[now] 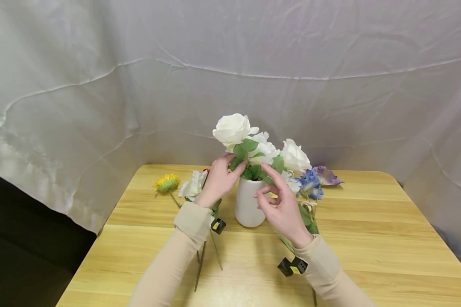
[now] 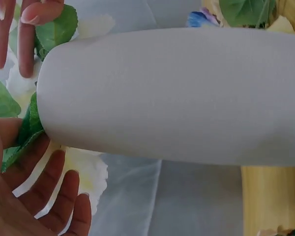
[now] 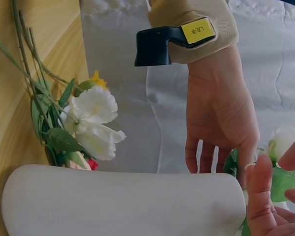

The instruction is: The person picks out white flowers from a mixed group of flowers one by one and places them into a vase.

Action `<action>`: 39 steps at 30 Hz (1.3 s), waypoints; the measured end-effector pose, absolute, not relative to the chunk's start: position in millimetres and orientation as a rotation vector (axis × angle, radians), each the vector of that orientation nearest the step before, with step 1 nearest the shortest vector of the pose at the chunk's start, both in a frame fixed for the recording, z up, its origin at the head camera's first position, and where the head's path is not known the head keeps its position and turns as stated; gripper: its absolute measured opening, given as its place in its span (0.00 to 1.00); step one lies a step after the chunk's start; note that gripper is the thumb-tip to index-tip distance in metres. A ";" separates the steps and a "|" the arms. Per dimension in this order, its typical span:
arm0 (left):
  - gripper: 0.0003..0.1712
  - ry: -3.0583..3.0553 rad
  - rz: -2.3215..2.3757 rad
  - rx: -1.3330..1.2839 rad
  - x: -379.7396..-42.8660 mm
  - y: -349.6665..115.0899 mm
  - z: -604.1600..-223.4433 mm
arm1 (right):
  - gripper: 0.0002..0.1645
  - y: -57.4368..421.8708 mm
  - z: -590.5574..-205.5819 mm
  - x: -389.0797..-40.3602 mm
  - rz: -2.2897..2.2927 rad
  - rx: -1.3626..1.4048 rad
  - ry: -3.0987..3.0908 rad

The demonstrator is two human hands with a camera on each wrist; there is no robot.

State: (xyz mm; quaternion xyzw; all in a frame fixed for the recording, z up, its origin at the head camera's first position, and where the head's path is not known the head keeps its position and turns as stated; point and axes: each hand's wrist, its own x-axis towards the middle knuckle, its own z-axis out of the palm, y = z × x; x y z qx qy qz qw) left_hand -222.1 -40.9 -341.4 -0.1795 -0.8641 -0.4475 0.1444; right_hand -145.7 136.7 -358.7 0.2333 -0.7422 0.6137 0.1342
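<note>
A white vase (image 1: 249, 202) stands on the table, filled with white flowers and green leaves. Tallest among them is a white rose (image 1: 232, 129) on the left; another white rose (image 1: 295, 155) leans out to the right. At the vase's mouth my left hand (image 1: 222, 177) pinches the left rose's leafy stem. In the left wrist view, a green leaf (image 2: 32, 120) lies between that hand's thumb and index finger. My right hand (image 1: 280, 204) is at the right of the mouth, index finger extended at the leaves, other fingers loosely bent, holding nothing.
Left of the vase lie a yellow flower (image 1: 167, 183) and a white flower (image 1: 193, 185), their stems toward the front. To the right are a blue flower (image 1: 310, 183) and a purple flower (image 1: 328, 176). A grey curtain (image 1: 292, 102) hangs behind the wooden table (image 1: 369, 230).
</note>
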 end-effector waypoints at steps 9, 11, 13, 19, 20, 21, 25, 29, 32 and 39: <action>0.21 -2.573 -1.472 -0.506 -227.6 -39.8 -344.2 | 0.40 138.8 -366.0 -144.2 1.811 0.634 -2.069; 0.22 -2.567 -1.499 -0.494 -229.0 -38.8 -345.2 | 0.39 138.8 -366.3 -144.1 1.815 0.623 -2.075; 0.23 -2.551 -1.551 -0.456 -229.9 -37.9 -346.8 | 0.38 138.8 -366.8 -143.9 1.818 0.618 -2.078; 0.24 -2.523 -1.726 -0.339 -232.8 -36.3 -353.6 | 0.32 139.1 -371.6 -142.6 1.826 0.653 -1.997; 0.24 -2.524 -1.748 -0.334 -233.6 -36.0 -354.7 | 0.30 139.2 -372.6 -142.5 1.834 0.665 -1.972; 0.24 -2.526 -1.765 -0.332 -234.5 -35.6 -355.8 | 0.28 139.4 -373.6 -142.1 1.842 0.675 -1.950; 0.26 -2.541 -1.821 -0.322 -236.8 -33.0 -357.9 | 0.20 140.7 -377.4 -140.9 1.877 0.741 -1.894; 0.28 -2.536 -1.879 -0.309 -236.2 -31.3 -359.0 | 0.13 142.6 -380.7 -138.6 1.896 0.790 -1.903; 0.30 -2.506 -1.943 -0.328 -233.3 -32.1 -360.8 | 0.10 143.6 -383.4 -137.1 1.892 0.811 -1.913; 0.31 -2.493 -2.009 -0.376 -222.0 -37.1 -360.4 | 0.06 145.9 -388.4 -135.4 1.899 0.849 -1.949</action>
